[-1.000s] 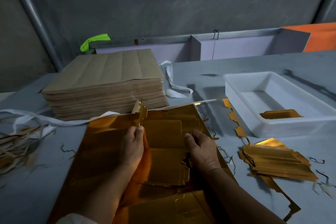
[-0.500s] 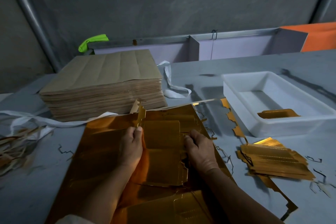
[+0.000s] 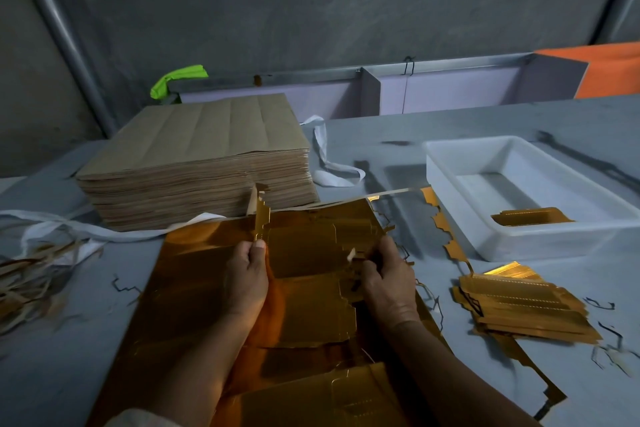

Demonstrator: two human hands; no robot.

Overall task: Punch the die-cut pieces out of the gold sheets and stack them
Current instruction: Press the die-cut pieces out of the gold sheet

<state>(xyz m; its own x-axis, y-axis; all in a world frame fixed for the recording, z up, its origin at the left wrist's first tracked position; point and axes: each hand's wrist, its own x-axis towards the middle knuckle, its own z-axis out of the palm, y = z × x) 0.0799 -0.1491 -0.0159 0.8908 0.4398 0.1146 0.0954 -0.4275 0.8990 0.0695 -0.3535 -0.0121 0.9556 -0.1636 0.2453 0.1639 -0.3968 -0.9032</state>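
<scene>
The right hand (image 3: 388, 274) now curls up off the gold sheet (image 3: 194, 270), fingers pinching a waste strip (image 3: 353, 255); the left hand (image 3: 247, 277) grips the die-cut piece (image 3: 311, 291), which lies between both hands' fingertips

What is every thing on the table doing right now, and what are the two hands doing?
Shiny gold die-cut sheet: lying flat, partly punched out.
Gold cut-out piece: held between both hands, over the sheet.
Left hand: pinches the piece's left edge.
Right hand: grips its right edge.
Pile of punched gold pieces: stacked loosely on the table.
White plastic tray: open, gold pieces inside.
Tall stack of brown sheets: neat, untouched.
</scene>
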